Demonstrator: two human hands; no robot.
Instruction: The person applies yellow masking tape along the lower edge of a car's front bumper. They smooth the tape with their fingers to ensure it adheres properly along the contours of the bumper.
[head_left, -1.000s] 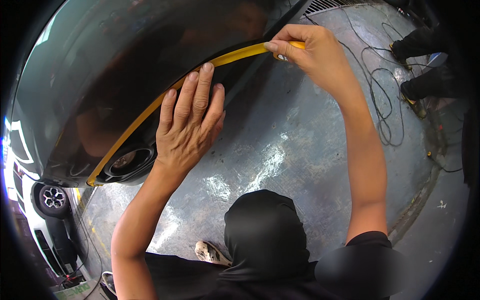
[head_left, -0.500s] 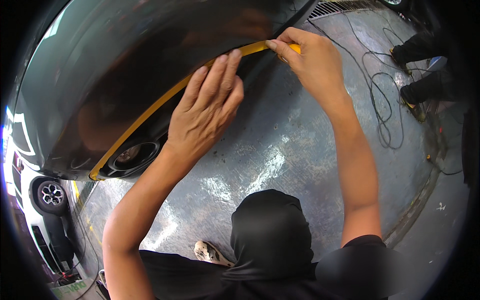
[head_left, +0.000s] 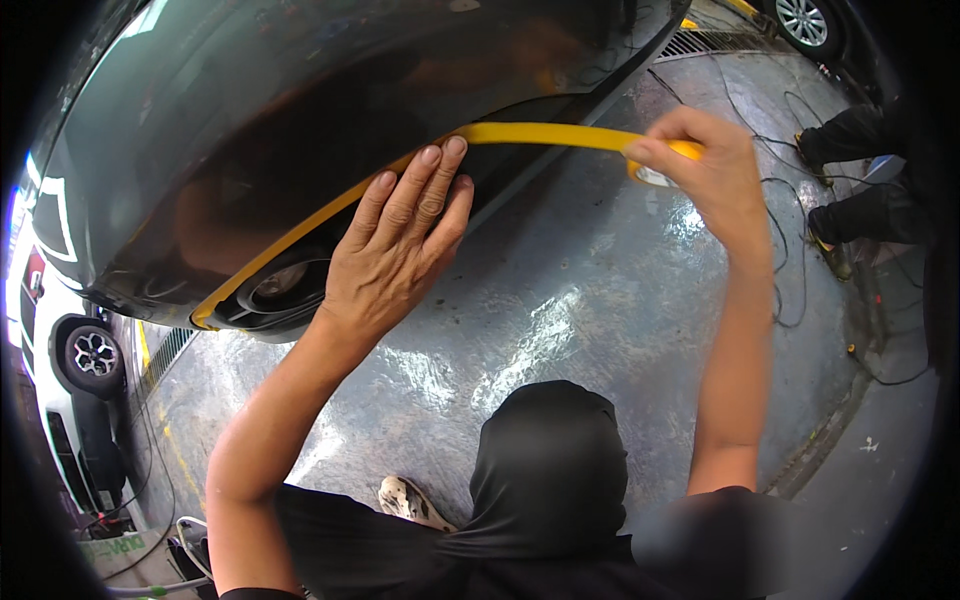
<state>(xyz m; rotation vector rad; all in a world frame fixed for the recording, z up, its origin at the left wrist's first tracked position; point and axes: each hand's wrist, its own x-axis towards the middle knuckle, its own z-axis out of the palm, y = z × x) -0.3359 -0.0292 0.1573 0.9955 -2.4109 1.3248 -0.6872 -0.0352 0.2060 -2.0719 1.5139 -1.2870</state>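
A dark, glossy car bumper (head_left: 330,110) fills the upper left. Along its lower edge, above a round fog light (head_left: 282,281), runs a strip of yellow masking tape (head_left: 290,237). My left hand (head_left: 385,230) lies flat with fingers stretched, its fingertips pressing the tape against the bumper. To the right, my right hand (head_left: 705,175) grips the tape roll (head_left: 655,177) between thumb and fingers. A taut free length of tape spans from my left fingertips to the roll, apart from the bumper.
Black cables (head_left: 785,250) trail over the grey floor (head_left: 560,310) at right, near another person's dark-trousered legs (head_left: 865,200). A white car (head_left: 75,400) stands at far left. A floor grate (head_left: 700,42) and another car's wheel (head_left: 805,22) are at the upper right.
My right hand has moved right and slightly down with the roll, drawing out a longer stretch of tape. My left hand has slid slightly down and left along the bumper edge.
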